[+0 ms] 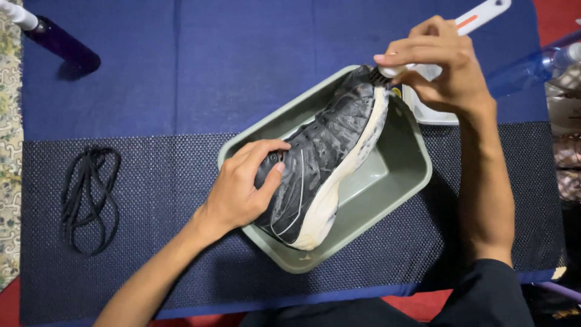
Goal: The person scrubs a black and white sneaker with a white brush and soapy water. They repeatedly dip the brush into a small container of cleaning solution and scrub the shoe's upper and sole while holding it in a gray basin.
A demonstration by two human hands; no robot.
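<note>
Everything sits around the grey-green rectangular plastic tub, which rests at an angle on a dark blue dotted mesh mat. Far to the left of the tub, a loose coil of black shoelaces lies on that mat, and up in the corner beyond it a dark purple bottle with a white cap lies on the plain blue cloth. At the tub's left rim the left hand is clamped around the heel end of a wet black sneaker with a dirty white sole, which lies on its side inside the tub, toe pointing up and to the right. At the tub's upper right corner the right hand pinches a white-handled brush with black bristles, its bristles pressed against the sneaker's toe. Just past that corner a white tray peeks out under the hand, and a clear blue plastic bottle lies farther right.
</note>
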